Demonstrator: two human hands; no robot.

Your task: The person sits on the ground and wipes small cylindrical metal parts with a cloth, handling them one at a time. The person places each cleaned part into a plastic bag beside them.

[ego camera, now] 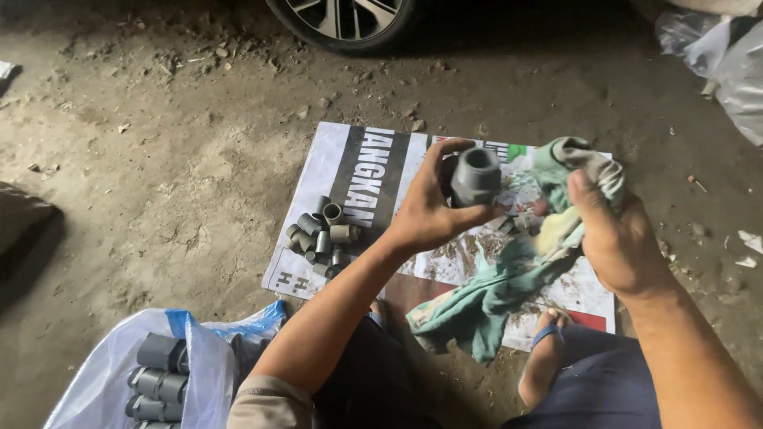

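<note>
Outdoors, on packed dirt ground, seen looking down past the person's own knees. Left hand is raised, fingers curled round a grey pipe fitting: thumb underneath, fingertips over the top edge, the fitting's open mouth tilted up and away. Fitting is short, thick-walled, with a stepped collar. Right hand is closed on a bunched rag, pale green with yellowish and dirty patches; the thumb presses the wad from the near side. The wad sits just right of the fitting, very near it; whether cloth and fitting touch cannot be told. The rest of the rag hangs down below and between the two hands.

Beneath both hands lies a printed sheet, white with a dark band and red-green patches, smeared with mud below the left hand. Left of the left hand, on that sheet, a small heap of grey fittings, some standing, some on their sides. Further down-left, near the left elbow, an open plastic bag, white and blue, with larger grey fittings stacked inside. Below the right hand, a bare foot in a blue-strapped sandal rests at the sheet's near edge. Well beyond the hands, a car wheel. Beyond and right of the right hand, crumpled clear plastic.
</note>
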